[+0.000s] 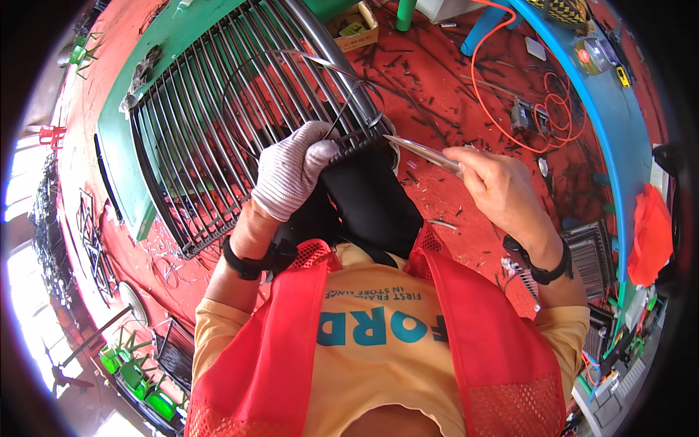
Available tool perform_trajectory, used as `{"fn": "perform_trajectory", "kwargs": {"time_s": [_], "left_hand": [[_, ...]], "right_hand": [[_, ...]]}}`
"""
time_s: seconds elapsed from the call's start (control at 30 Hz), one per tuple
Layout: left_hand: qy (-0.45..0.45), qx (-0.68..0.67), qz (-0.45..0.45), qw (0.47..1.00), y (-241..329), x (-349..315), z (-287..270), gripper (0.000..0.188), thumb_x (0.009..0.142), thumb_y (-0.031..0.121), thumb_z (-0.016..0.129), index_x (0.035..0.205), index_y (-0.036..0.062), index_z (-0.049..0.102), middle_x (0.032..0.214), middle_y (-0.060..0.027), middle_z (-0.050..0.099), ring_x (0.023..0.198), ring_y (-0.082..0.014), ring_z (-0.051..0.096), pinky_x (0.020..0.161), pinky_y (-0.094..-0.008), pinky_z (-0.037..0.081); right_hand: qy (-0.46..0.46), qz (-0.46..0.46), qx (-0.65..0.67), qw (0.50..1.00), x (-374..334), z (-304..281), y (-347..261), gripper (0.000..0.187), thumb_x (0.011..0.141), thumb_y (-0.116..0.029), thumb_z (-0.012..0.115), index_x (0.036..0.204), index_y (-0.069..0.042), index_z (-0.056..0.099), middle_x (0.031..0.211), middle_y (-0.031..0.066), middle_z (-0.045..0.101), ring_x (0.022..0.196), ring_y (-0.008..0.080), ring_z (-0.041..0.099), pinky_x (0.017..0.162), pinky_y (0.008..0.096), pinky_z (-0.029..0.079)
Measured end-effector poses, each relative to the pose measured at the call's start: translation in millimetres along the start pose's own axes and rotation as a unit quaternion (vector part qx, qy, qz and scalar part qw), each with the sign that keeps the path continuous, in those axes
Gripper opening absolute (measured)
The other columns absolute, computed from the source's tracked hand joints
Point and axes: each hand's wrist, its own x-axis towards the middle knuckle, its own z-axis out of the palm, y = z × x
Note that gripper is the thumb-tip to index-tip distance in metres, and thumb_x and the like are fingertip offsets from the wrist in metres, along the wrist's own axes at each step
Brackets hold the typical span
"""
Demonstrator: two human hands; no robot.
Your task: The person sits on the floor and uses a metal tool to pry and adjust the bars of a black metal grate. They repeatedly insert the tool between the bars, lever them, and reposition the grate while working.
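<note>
A dark frame with many long parallel bars [211, 109] leans across my lap, its far part over a green table. My left hand [293, 171], in a striped white glove, is closed at the frame's near right end, thumb and fingers round a thin dark strip [333, 131]. The strip's loose length curves in loops above the bars. In my bare right hand [502, 191] is a slim, pointed silver tool [428, 153]. Its tip points left, at or very near the frame's corner; whether it touches I cannot tell. The fingers are wrapped round its other end.
The green table [113, 120] stands at left, a blue table [632, 156] at right with a red cloth [650, 237]. An orange hose [477, 84] coils over the red floor [444, 247], where dark scraps lie scattered. A cardboard box [357, 30] sits at the far side.
</note>
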Motion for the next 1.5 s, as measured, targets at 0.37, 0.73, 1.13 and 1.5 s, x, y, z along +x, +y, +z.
{"fn": "perform_trajectory", "kwargs": {"time_s": [0.37,0.73,1.13,1.5], "left_hand": [[-0.084,-0.117,-0.066,0.987,10.9,6.0,-3.9,0.029,0.094,0.012,0.051,0.121,0.0039,0.058,0.076,-0.0097,0.063,0.066,-0.0165,0.063,0.065,-0.0290,0.051],[-0.011,0.006,0.072,0.997,-7.7,10.9,8.4,0.029,0.093,0.015,0.055,0.118,0.0023,0.060,0.081,-0.0123,0.061,0.071,-0.0195,0.062,0.068,-0.0294,0.049],[-0.035,-0.047,0.057,0.997,-17.3,10.3,15.2,0.030,0.094,0.016,0.053,0.120,0.0026,0.060,0.072,-0.0078,0.062,0.065,-0.0143,0.061,0.063,-0.0279,0.051],[-0.114,-0.212,-0.144,0.960,-15.0,24.1,18.1,0.024,0.098,0.015,0.047,0.108,-0.0032,0.059,0.066,-0.0010,0.057,0.058,-0.0070,0.055,0.053,-0.0225,0.044]], "right_hand": [[-0.016,-0.106,-0.209,0.972,30.6,-4.6,-24.7,0.011,0.086,-0.011,0.054,0.088,-0.011,0.065,0.065,0.0125,0.063,0.059,0.0285,0.064,0.050,0.0390,0.050],[-0.096,-0.147,-0.321,0.931,53.8,-11.1,-65.3,0.009,0.081,-0.012,0.057,0.081,-0.008,0.065,0.061,0.0113,0.062,0.057,0.0276,0.065,0.049,0.0386,0.050],[-0.152,-0.072,-0.291,0.942,69.0,-10.4,-48.6,0.014,0.077,-0.009,0.058,0.086,-0.012,0.069,0.068,0.0125,0.065,0.065,0.0312,0.065,0.059,0.0419,0.052],[-0.081,-0.048,-0.055,0.994,46.4,7.8,32.2,0.019,0.088,-0.025,0.062,0.082,-0.008,0.064,0.064,0.0127,0.062,0.062,0.0315,0.063,0.055,0.0423,0.048]]}}
